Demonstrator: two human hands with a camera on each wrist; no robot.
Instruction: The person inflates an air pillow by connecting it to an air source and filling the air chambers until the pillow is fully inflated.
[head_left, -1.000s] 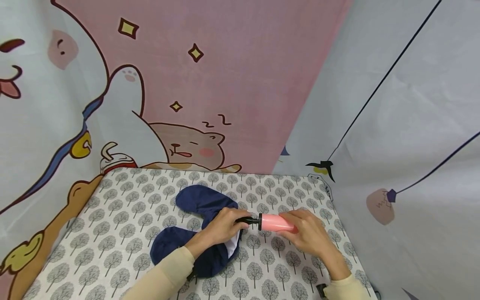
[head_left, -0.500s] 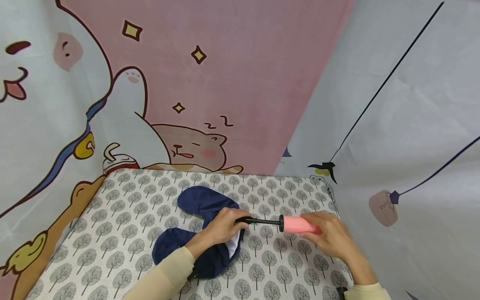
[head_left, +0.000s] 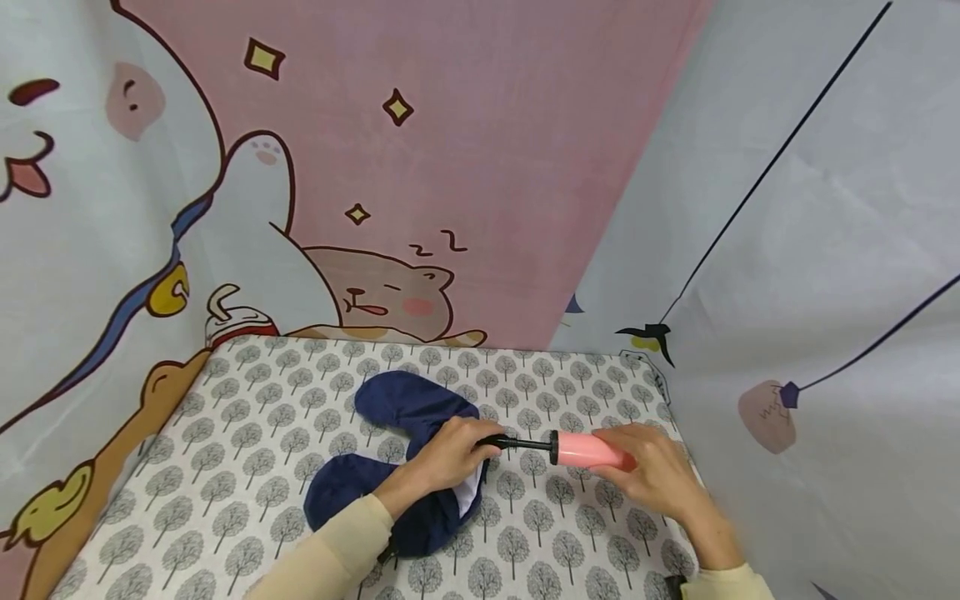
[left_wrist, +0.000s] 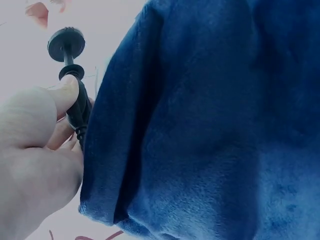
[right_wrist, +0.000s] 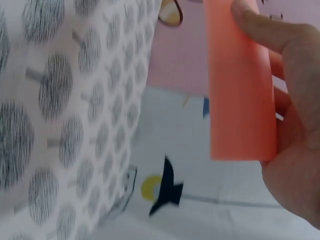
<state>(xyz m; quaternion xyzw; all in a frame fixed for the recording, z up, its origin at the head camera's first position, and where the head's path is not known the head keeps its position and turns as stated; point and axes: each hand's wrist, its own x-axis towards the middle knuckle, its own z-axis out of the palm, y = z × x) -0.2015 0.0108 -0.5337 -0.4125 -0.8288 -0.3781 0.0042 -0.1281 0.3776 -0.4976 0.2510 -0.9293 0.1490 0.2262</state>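
Head view: a navy plush cushion point(head_left: 416, 412) lies lower centre on tree-print cloth point(head_left: 570, 521); right of it, the left hand point(head_left: 452, 454) grips a pump's point(head_left: 553, 447) handle point(head_left: 497, 441), the right hand point(head_left: 656, 467) its pink barrel point(head_left: 585, 450). Left wrist: cushion fills the right. Right wrist: fingers point(right_wrist: 281, 101) behind the barrel.

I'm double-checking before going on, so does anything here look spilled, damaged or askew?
Nothing stands out. The left hand grips the black end of the pink hand pump, the right hand its barrel, and the visible parts of the navy U-shaped plush pillow show no tear or spill.
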